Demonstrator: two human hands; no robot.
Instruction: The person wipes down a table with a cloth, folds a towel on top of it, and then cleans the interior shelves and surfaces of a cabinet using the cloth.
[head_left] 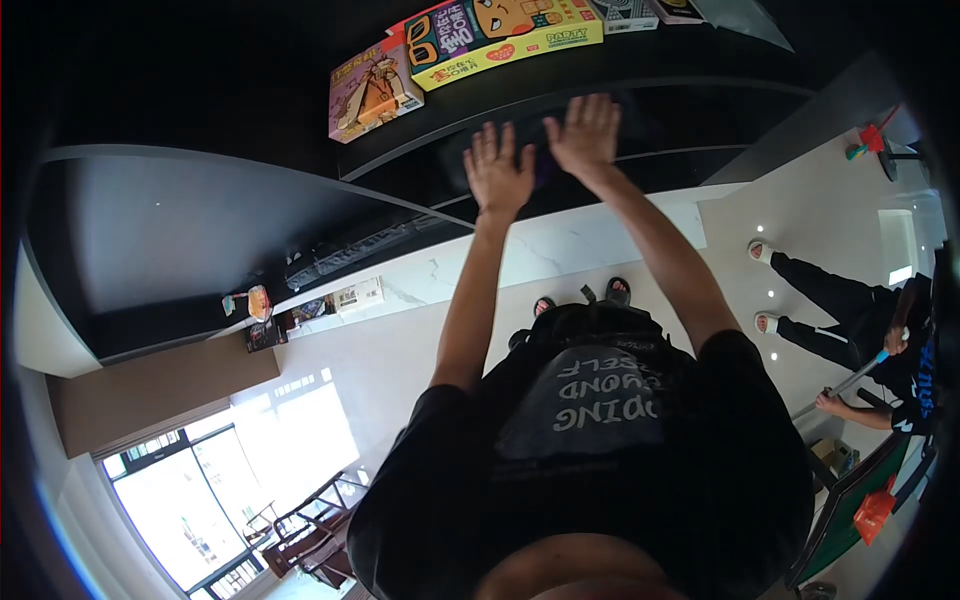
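Observation:
My left hand (498,178) is raised ahead of me, open and palm outward, fingers pointing up. Beside it, my right hand (584,136) is also open, its fingers stretched out. Both lie before the dark, glossy front of a black cabinet (690,125); whether the palms touch it I cannot tell. Neither holds anything. Just above them, boxed games rest on the black shelf: a yellow party game box (510,60) and, left of it, a pinkish box with a cartoon figure (375,92).
At the right, another person in dark clothes (870,330) grips a pole (865,368). A white marble-look ledge (440,265) runs along the cabinet's base. Wooden chairs (310,535) stand by the window (190,510) at lower left. A green-topped table (850,510) is at lower right.

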